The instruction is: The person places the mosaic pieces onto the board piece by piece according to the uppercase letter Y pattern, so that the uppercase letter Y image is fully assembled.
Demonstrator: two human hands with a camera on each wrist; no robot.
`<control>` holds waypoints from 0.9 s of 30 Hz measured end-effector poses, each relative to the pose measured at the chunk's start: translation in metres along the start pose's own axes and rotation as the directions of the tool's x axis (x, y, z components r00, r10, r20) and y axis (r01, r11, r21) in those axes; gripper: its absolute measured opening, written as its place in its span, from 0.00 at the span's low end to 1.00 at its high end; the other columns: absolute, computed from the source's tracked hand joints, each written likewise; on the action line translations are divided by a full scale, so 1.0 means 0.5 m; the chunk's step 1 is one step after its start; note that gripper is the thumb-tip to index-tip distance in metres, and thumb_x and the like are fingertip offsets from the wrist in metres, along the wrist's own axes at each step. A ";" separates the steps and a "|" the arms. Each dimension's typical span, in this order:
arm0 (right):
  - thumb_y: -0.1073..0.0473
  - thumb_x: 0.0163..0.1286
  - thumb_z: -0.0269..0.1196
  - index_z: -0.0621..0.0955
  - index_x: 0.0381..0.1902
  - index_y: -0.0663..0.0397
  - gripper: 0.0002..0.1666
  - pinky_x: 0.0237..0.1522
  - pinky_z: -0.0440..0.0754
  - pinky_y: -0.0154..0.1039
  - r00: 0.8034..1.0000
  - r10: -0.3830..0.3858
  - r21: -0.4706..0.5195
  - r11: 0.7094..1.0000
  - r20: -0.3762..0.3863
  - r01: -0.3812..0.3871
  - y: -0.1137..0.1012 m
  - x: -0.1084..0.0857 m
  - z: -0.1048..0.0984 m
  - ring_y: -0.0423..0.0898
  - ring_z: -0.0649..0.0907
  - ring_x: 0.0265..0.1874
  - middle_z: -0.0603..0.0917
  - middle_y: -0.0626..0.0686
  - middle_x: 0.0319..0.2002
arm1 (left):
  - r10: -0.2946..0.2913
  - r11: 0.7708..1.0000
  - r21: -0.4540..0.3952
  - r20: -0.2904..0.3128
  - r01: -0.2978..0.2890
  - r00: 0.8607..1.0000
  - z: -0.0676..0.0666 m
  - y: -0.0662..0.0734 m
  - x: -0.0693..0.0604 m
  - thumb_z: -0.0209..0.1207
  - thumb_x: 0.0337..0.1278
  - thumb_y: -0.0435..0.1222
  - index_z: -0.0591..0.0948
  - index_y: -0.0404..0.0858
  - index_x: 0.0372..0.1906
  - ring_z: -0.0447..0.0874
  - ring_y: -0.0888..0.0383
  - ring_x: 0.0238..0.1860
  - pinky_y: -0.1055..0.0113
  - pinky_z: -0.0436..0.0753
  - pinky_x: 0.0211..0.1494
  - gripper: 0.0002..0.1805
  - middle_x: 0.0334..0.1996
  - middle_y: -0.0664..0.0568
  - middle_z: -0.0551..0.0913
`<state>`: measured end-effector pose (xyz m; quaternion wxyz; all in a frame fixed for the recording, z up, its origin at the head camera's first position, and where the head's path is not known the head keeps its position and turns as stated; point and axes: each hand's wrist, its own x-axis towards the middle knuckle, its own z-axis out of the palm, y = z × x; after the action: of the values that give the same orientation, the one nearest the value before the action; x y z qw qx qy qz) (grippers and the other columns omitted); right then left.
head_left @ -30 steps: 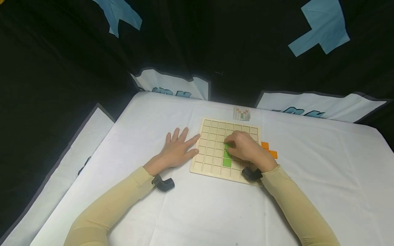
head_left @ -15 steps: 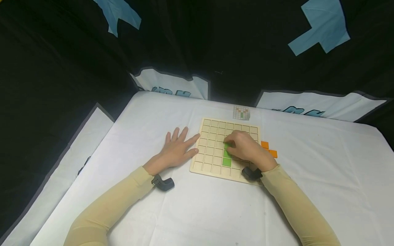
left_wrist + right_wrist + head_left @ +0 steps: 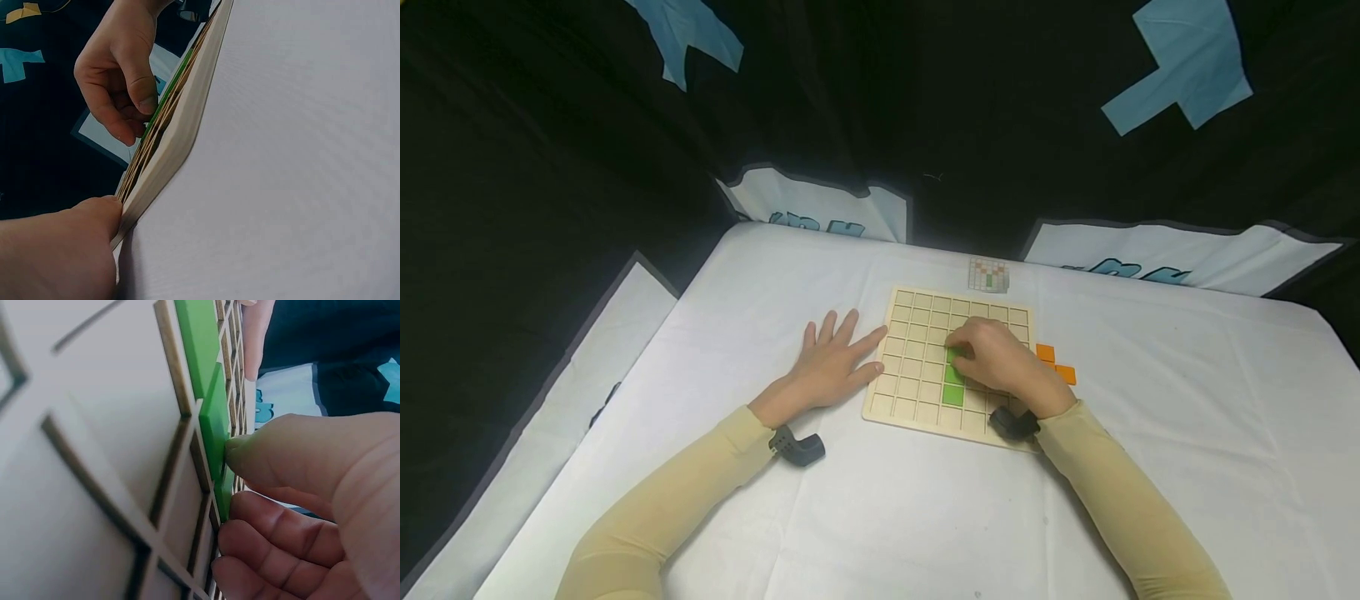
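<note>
A pale wooden grid board (image 3: 912,348) lies on the white table. Three green tiles sit in one column of its cells; the nearest green tile (image 3: 952,395) shows whole in the head view. Over the farthest green tile (image 3: 227,494), my right hand (image 3: 994,354) bends its thumb and fingers, pinching it at the board's surface. The thumb tip also lies against the middle green tile (image 3: 214,425). My left hand (image 3: 829,367) is spread flat on the table, its thumb and index finger touching the board's left edge.
Orange tiles (image 3: 1064,375) lie against the board's right side, partly hidden by my right wrist. Beyond the board's far edge is a small card (image 3: 988,276) printed with a coloured grid. Black cloth (image 3: 880,100) hangs behind the table.
</note>
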<state>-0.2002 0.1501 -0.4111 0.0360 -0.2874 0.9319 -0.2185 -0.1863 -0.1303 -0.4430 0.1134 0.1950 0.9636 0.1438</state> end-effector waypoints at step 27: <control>0.69 0.63 0.66 0.88 0.49 0.61 0.15 0.55 0.83 0.51 1.000 0.003 -0.006 1.000 -0.002 -0.003 0.000 -0.003 0.000 0.52 0.85 0.45 0.90 0.58 0.46 | 0.001 1.000 -0.004 -0.006 -0.001 1.000 0.002 -0.001 0.002 0.42 0.77 0.59 0.55 0.58 0.82 0.30 0.30 0.82 0.28 0.36 0.79 0.34 0.83 0.36 0.41</control>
<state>-0.1990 0.1508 -0.4110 0.0344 -0.2858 0.9330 -0.2158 -0.1872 -0.1302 -0.4440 0.1110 0.1946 0.9635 0.1465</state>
